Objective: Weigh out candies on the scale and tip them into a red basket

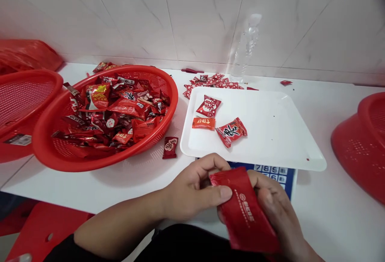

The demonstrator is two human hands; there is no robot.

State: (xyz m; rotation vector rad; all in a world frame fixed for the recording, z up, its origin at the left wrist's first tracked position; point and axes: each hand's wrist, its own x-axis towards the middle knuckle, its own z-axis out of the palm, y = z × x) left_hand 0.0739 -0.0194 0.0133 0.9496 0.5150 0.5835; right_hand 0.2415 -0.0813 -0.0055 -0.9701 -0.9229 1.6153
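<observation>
Both my hands hold a flat red packet (245,212) with small gold print, low in the middle of the view. My left hand (192,188) pinches its upper left edge with thumb and fingers. My right hand (278,210) grips its right side from behind. Just beyond them a white tray (270,129) rests on a scale with a blue keypad (272,172). Three red and orange wrapped candies (219,119) lie on the tray's left part. A red basket (105,113) full of red candy wrappers stands to the left.
A second red basket (21,105) sits at the far left and another (361,142) lies upturned at the right. One loose candy (170,147) lies between basket and tray. More candies (213,81) and a clear plastic bottle (245,49) stand by the tiled wall.
</observation>
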